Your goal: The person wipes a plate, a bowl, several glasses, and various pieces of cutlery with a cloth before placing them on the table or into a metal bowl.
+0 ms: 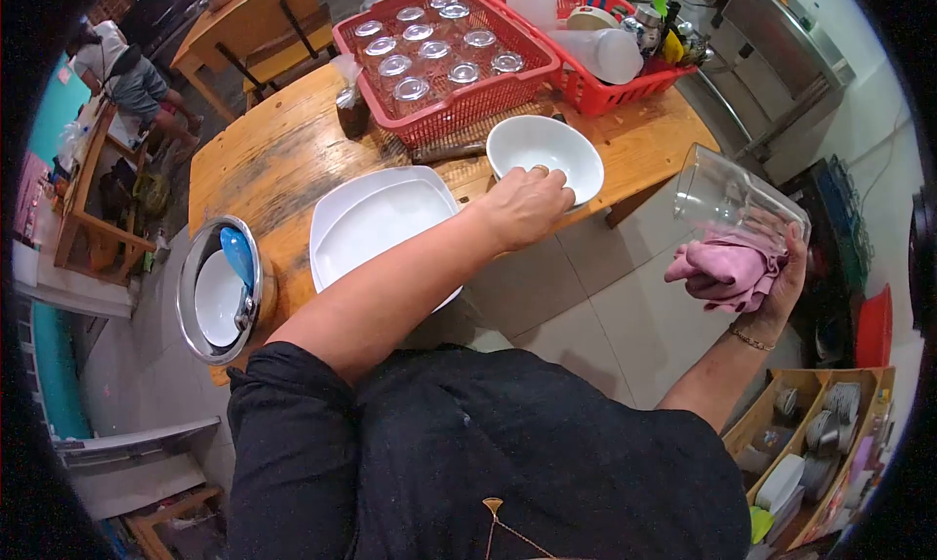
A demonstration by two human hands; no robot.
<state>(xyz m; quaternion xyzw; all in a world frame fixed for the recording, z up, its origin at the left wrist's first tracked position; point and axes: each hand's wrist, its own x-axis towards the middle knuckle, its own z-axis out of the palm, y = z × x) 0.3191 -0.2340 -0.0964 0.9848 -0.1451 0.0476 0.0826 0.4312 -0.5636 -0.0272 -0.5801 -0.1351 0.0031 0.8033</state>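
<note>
My left hand (527,207) reaches across my body, its fingers curled over the near rim of a white bowl (532,140) at the table's edge. Off to the right, my right hand (789,279) is closed around a clear, see-through container (727,191), tilted on its side, together with a bunched pink cloth (727,270). The cloth is pressed against the lower side of the container. Beneath my left forearm a white squarish dish (376,213) rests on the table, partly hidden by the arm.
On the wooden table (264,130) stand a red basket (468,111) of upside-down glasses, another red basket (610,96) with bottles and utensils, a small dark jar (351,116), and a metal pot (185,296) holding a bowl and blue-handled utensil. A shelf of dishes (825,379) is lower right. A person (137,77) bends at far left.
</note>
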